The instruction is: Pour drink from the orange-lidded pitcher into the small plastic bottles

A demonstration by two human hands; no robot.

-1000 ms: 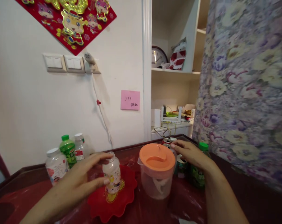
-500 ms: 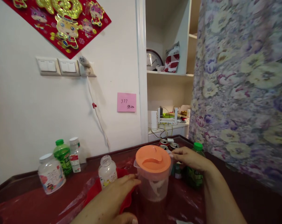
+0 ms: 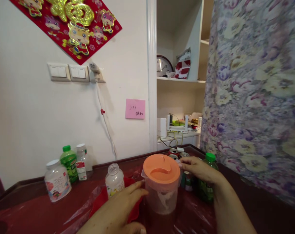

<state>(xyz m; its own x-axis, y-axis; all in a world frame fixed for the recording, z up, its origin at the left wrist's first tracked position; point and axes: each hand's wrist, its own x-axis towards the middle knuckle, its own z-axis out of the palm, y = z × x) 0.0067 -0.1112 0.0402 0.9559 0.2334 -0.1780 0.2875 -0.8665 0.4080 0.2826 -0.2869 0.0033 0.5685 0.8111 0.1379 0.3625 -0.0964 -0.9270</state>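
A clear plastic pitcher [image 3: 160,201] with an orange lid [image 3: 157,169] stands upright on the dark red table. On its right side, my right hand [image 3: 198,167] is closed around the handle. My left hand [image 3: 120,208] is held at the pitcher's left, fingers stretched out and thumb apart. Its fingertips lie close to the pitcher's wall; whether they touch I cannot tell. Behind that hand, an uncapped clear bottle [image 3: 114,182] stands at a red tray or dish [image 3: 98,203], which the hand partly hides.
At the left stand a white-capped jar [image 3: 57,183], a green bottle [image 3: 69,165] and a white-capped clear bottle [image 3: 81,164]. Several cans [image 3: 173,151] are behind the pitcher. Another green-capped bottle [image 3: 207,187] stands behind my right wrist. Beyond the table are a wall and a flowered curtain [image 3: 254,97].
The view has shifted slightly, so the scene sits a little further right and lower. Both hands keep about the same places at the pitcher.
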